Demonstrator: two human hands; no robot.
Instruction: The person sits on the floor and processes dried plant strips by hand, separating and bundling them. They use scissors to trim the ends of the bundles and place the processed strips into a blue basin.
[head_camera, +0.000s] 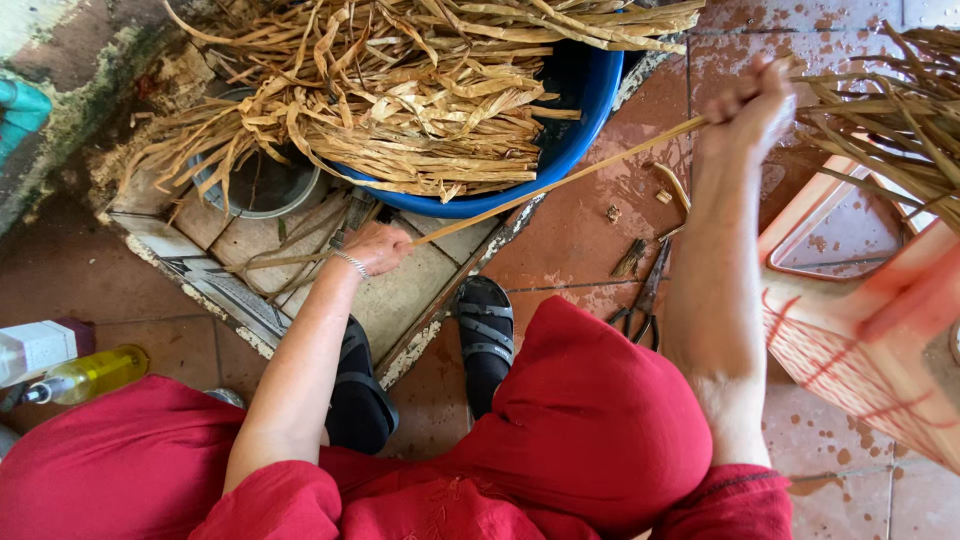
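From the head camera, looking straight down, a seated person in red clothing stretches one long dried leaf strip (560, 180) between both hands. The left hand (378, 247) is closed around the strip's lower end, fingers curled tight over it, a thin bracelet at the wrist; it hovers above a pale concrete slab (400, 300) set into the floor. The right hand (748, 108) is raised higher and further out, its grip also closed on the strip, pinching the upper end so the strip runs taut and slanting across the rim of a blue plastic basin (580, 120). The basin is heaped with tangled dried leaf strips (400, 90) that spill over its left edge onto the slab. A second bundle of strips (890, 110) lies at the right, just beyond the right hand, above a reddish woven basket (850, 350). A pair of scissors (640, 300) rests on the wet red floor tiles (580, 240) between the right forearm and the person's sandalled foot (486, 335). At the far left, near the knee, lies a bottle of yellow liquid (90, 374).
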